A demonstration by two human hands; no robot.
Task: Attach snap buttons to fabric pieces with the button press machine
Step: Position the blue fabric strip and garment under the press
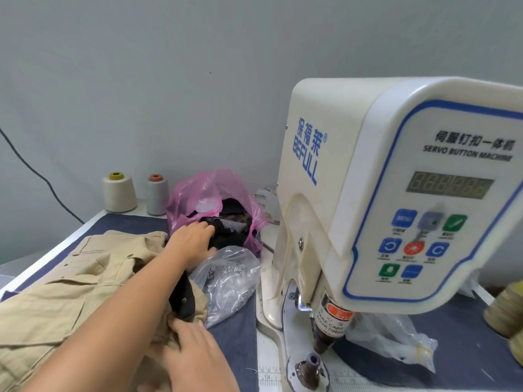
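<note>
A button press machine point(396, 193) stands on the right of the counter point(232, 349). Its lower die point(308, 369) is bare and nothing lies under the upper punch point(325, 335), so no piece is judged to be loaded for pressing yet.

The left hand point(192, 241) is stretched well forward to a pink plastic bag point(209, 190) at the back of the counter. Its fingers rest on dark fabric pieces point(229, 230) spilling from the bag's mouth. Whether the fingers are closed round a piece cannot be told, as the fingertips are buried in the dark cloth. The reach is judged to be for drawing out a piece for work.

The right hand point(195, 349) is low in the foreground, fingers fairly straight and pressed down on a tan garment point(70, 292); nothing is gripped. A black fabric strip point(182, 298) carrying a small metal snap stands just above this hand, on the garment's edge. The pressing hand is judged to keep the garment from sliding while the other arm crosses over it.

A clear plastic bag point(229, 281) holding small metal parts, probably snap buttons, lies between the garment and the machine base, near enough to be fed from.

Two thread cones point(119, 193) stand against the wall at the back left, apart from the work. Another clear bag point(396, 338) lies behind the punch.
</note>
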